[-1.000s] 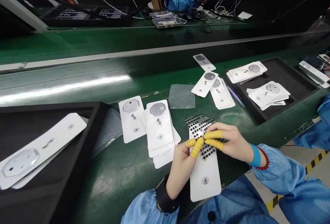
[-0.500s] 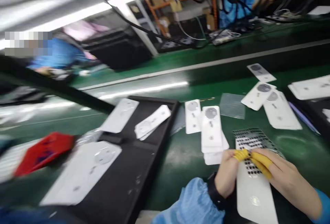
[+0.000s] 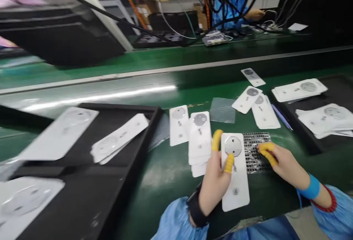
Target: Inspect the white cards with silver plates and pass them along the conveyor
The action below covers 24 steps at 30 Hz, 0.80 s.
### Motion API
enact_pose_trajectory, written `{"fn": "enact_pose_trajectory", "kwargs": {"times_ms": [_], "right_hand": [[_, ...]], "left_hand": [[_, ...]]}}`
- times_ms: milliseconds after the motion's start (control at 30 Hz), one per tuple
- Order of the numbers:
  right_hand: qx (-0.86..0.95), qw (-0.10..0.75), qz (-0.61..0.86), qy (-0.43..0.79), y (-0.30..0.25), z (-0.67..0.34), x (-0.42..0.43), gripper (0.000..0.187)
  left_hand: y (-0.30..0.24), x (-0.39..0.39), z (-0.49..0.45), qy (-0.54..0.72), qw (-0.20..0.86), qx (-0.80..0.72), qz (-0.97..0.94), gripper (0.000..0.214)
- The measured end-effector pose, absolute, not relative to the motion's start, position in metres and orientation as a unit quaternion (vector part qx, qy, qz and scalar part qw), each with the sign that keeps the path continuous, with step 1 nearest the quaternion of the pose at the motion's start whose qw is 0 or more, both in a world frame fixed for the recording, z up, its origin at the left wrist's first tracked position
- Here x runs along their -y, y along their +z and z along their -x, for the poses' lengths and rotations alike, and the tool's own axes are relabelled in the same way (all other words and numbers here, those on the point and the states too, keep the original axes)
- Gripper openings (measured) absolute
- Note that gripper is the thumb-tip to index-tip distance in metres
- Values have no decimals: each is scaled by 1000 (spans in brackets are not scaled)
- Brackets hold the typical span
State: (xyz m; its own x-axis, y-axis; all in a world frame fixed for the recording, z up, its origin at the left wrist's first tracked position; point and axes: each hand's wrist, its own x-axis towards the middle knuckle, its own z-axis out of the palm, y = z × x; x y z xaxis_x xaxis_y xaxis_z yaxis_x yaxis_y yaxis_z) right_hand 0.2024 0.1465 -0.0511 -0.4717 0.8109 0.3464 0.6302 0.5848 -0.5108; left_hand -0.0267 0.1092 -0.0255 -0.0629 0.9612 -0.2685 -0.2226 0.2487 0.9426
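My left hand (image 3: 213, 184), with yellow finger cots, holds the left edge of a long white card (image 3: 239, 181), thumb across its face below a round metallic disc (image 3: 233, 146). One cotted finger rises beside the card's top corner. My right hand (image 3: 286, 166) pinches the right edge of a dark perforated sheet (image 3: 255, 151), which lies flat next to the card. Left of the card sits a stack of white cards (image 3: 200, 137), with a single card (image 3: 178, 126) beyond it.
A black tray (image 3: 129, 137) holding white cards lies to the left, and another black tray (image 3: 298, 137) with cards lies to the right. Loose cards, a clear plastic sheet (image 3: 222, 110) and a blue stylus (image 3: 281, 116) rest on the green bench. A co-worker (image 3: 230, 8) sits across the conveyor.
The perforated sheet has moved right, off the card, uncovering the metallic disc. My hands have drawn apart. The view has swung left, bringing the left tray further into sight.
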Motion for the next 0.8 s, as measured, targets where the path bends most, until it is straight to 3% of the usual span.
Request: {"fn": "enact_pose_trajectory", "kwargs": {"times_ms": [133, 233, 467, 633, 700, 800], "right_hand": [[778, 427, 434, 158, -15, -177, -145, 14], [787, 471, 377, 132, -2, -142, -143, 14], [797, 460, 366, 140, -7, -121, -141, 15], [708, 474, 395, 343, -13, -129, -141, 37], [672, 461, 395, 424, -14, -132, -140, 38], [671, 444, 406, 433, -10, -136, -140, 32]], "left_hand": [[-27, -102, 26, 461, 549, -544, -436, 47], [-26, -97, 22, 447, 527, -551, -468, 34], [-19, -87, 23, 452, 450, -554, -535, 7], [-17, -83, 24, 459, 356, -564, -587, 21], [-15, -83, 23, 459, 342, -554, -604, 24], [-11, -84, 23, 459, 328, -539, -625, 22]]}}
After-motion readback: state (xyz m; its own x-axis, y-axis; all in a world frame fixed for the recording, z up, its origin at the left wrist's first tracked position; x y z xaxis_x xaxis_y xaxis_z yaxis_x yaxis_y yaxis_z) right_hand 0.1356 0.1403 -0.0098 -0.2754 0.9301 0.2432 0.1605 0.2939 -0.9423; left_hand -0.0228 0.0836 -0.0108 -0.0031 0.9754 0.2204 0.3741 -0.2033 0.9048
